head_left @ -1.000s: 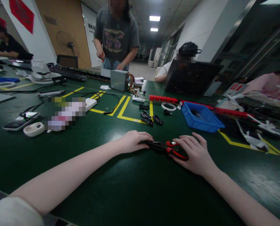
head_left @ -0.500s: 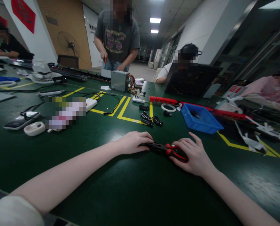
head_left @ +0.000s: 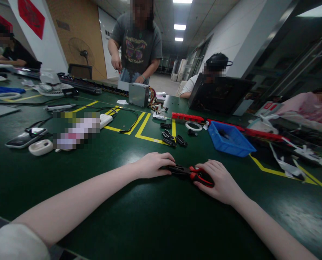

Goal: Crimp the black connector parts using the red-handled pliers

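My right hand [head_left: 221, 182] is closed around the red and black handles of a pair of pliers [head_left: 201, 178], whose dark jaws point left. Between the fingertips of my left hand [head_left: 153, 165] is a small black plastic part [head_left: 175, 168]. The jaws meet or overlap this part, and I cannot tell exactly where one ends. Just beyond my hands, several similar black parts [head_left: 168, 138] lie on the green table [head_left: 150, 216].
A blue bin [head_left: 233, 144] with dark pieces inside stands to the right, before a red strip [head_left: 188, 117]. A grey metal box [head_left: 138, 95] with wires is farther back. Phone-like devices [head_left: 25, 138] and cables lie left. Other people [head_left: 135, 47] are around the table.
The fingers of my right hand have closed in on the pliers' handles, and its raised finger has come down. My left hand stays nearly still.
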